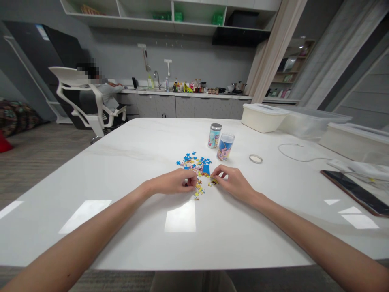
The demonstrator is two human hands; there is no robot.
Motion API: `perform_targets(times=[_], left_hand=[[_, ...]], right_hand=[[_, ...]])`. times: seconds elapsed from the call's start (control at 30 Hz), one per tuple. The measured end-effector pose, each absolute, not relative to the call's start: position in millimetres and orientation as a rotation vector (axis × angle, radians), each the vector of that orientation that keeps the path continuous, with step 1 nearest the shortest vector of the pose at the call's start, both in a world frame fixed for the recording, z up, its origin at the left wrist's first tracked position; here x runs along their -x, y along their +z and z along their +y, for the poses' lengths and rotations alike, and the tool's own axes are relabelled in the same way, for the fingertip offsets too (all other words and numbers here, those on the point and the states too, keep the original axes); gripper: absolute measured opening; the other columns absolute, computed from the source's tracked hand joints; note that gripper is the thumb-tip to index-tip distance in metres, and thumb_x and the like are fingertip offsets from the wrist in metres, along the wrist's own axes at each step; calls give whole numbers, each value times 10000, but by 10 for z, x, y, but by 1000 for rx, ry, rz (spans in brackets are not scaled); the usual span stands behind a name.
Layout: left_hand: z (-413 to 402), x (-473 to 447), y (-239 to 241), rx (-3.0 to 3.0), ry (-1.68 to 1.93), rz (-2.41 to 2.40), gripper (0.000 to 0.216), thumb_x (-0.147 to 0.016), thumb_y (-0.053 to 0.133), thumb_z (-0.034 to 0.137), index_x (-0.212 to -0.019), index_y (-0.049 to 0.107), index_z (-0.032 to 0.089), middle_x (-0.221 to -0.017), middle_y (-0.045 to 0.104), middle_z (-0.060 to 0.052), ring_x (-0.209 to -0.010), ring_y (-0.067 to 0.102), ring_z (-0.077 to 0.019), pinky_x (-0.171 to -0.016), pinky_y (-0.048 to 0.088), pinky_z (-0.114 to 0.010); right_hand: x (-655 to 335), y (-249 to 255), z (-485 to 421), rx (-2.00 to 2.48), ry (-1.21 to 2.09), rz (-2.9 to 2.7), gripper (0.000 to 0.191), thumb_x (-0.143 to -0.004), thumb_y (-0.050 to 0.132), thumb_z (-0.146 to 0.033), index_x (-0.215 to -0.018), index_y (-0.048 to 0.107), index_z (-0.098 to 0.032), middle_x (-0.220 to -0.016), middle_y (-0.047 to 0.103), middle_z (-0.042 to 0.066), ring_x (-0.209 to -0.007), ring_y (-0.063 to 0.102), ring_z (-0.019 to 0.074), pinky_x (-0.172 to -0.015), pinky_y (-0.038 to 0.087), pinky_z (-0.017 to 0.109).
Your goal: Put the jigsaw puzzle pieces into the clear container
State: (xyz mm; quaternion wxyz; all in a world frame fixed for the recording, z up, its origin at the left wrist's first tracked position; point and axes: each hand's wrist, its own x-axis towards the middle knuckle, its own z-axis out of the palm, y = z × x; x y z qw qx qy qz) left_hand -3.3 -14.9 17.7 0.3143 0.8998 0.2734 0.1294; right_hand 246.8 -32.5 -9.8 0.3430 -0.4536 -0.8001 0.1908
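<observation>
Small jigsaw puzzle pieces (187,158), mostly blue with some yellow and pink, lie in a loose pile on the white table. A joined blue patch (206,169) shows in the pile's right part. My left hand (178,181) rests at the pile's left side with its fingers curled in; what they hold, if anything, is hidden. From the right, my right hand (233,182) pinches a puzzle piece at the edge of the pile. Several yellowish pieces (199,190) lie between the hands, nearer to me.
Behind the pile stand a lidded printed can (214,136) and a clear-topped printed container (225,147). A metal ring (255,158), a cable (288,156), a phone (355,190) and storage boxes (264,117) are on the right. A person sits in a white chair (88,97) beyond the table.
</observation>
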Motion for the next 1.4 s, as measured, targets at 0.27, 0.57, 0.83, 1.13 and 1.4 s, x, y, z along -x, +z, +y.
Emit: perform_targets(times=[0.27, 0.57, 0.83, 1.13, 1.4], left_hand=[[-182, -30, 148, -2274, 545, 917, 20, -859, 511, 203, -867, 524, 190, -811, 629, -3, -702, 550, -117, -668, 422, -243], [-119, -98, -101, -2409, 628, 1025, 116, -761, 595, 154, -870, 597, 196, -809, 584, -13, -831, 559, -182, -754, 452, -289], [-128, -123, -84, -2359, 869, 1034, 169, -791, 650, 289, -926, 608, 197, -951, 612, -58, -908, 586, -216, -839, 461, -340], [-162, -208, -63, -2147, 936, 1063, 148, -829, 600, 334, -788, 593, 191, -794, 650, -23, -745, 592, -176, -700, 453, -293], [-93, -190, -97, -1974, 983, 1016, 192, -810, 622, 370, -859, 580, 189, -829, 666, -33, -784, 619, -178, -693, 468, -290]], right_hand=[[-2448, -122, -326, 1173, 504, -2073, 92, -891, 441, -240, -877, 528, -214, -801, 650, 14, -703, 603, 158, -651, 467, 290], [-2407, -210, -282, 1122, 613, -2014, 91, -881, 485, -297, -864, 522, -216, -783, 625, 13, -694, 593, 161, -647, 469, 297], [-2105, -210, -24, 1019, 1113, -1593, 349, -638, 759, -446, -703, 539, -183, -676, 647, 10, -612, 605, 156, -582, 463, 291], [-2003, -187, -220, 1018, 1294, -1331, 438, -546, 843, -465, -706, 553, -178, -644, 698, 5, -642, 659, 156, -618, 507, 277], [-2017, -171, -235, 1001, 1457, -1162, 457, -499, 899, -432, -706, 578, -181, -756, 746, 43, -730, 712, 174, -692, 566, 285]])
